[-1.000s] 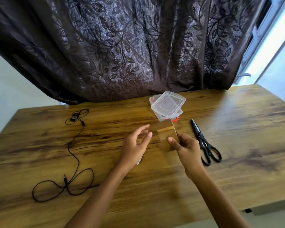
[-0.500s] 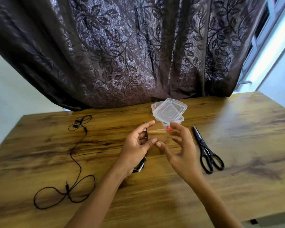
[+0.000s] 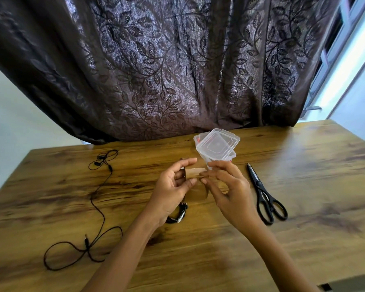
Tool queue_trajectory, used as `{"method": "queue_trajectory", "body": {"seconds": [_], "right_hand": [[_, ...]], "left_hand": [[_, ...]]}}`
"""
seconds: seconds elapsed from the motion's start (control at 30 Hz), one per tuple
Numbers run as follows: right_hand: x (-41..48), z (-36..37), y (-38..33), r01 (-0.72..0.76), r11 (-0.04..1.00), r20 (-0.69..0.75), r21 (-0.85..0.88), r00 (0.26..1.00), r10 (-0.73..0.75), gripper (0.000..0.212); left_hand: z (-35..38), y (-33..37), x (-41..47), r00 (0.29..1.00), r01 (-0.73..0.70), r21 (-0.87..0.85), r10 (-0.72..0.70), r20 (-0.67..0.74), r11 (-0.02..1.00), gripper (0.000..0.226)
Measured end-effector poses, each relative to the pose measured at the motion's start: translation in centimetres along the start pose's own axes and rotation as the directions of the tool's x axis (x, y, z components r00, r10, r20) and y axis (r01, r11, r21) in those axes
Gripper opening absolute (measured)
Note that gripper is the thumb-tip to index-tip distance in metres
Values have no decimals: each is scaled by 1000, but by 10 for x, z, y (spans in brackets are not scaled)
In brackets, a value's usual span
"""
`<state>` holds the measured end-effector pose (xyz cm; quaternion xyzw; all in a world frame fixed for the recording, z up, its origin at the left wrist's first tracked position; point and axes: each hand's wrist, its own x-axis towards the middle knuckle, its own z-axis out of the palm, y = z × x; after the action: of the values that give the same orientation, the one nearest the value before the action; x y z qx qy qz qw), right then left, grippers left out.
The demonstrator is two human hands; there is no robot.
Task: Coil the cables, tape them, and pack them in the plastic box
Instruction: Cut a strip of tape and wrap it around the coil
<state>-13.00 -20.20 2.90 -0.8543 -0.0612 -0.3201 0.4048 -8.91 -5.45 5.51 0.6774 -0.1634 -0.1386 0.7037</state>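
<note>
A dark leaf-patterned curtain (image 3: 156,70) hangs behind the wooden worktop (image 3: 303,165) and takes no part in the job. On the left of the worktop a black earphone cable (image 3: 91,199) lies loose and sprawling, its buds at the far end and its plug near. It is not yet coiled and looks to be waiting its turn.

The plastic box (image 3: 209,160) stands at the far middle with its lid (image 3: 218,144) resting askew on top. It seems to be kept unsealed so that a bundle can go straight in. The black scissors (image 3: 261,190) lie closed on the right, just beside the working hand, probably set down within reach for cutting tape.

Both hands are raised over the middle of the worktop, in front of the box. The left hand (image 3: 173,186) grips the coiled cable (image 3: 177,216), whose loops show below the palm, so the bundle cannot spring open. The right hand (image 3: 228,186) pinches the brown tape strip (image 3: 195,172) between thumb and forefinger, with its other fingers spread. The strip spans the gap between the hands, apparently being laid around the coil.

A second ago the hands were apart: the right hand held the tape out flat, lower and nearer, and the left hand's fingers were open. Half a second ago they had closed together, much as now. The earphone cable, box and scissors have not moved on the worktop.
</note>
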Motion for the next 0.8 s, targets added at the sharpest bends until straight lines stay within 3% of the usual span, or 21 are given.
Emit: {"method": "queue_trajectory", "body": {"seconds": [0.1, 0.37, 0.53, 0.8], "right_hand": [[7, -1, -2, -53, 995, 14, 83, 999, 52, 12], [25, -14, -14, -197, 967, 189, 162, 968, 165, 24], [28, -12, -18, -177, 976, 114, 123, 980, 164, 26], [32, -6, -21, -257, 945, 32, 203, 966, 256, 22]], "left_hand": [[-1, 1, -2, 1000, -11, 5, 11, 21, 1000, 38], [-2, 4, -2, 999, 11, -23, -10, 45, 1000, 26], [-1, 7, -2, 997, 53, -81, -49, 54, 995, 25], [1, 12, 1, 995, 97, -175, -92, 38, 980, 27]]}}
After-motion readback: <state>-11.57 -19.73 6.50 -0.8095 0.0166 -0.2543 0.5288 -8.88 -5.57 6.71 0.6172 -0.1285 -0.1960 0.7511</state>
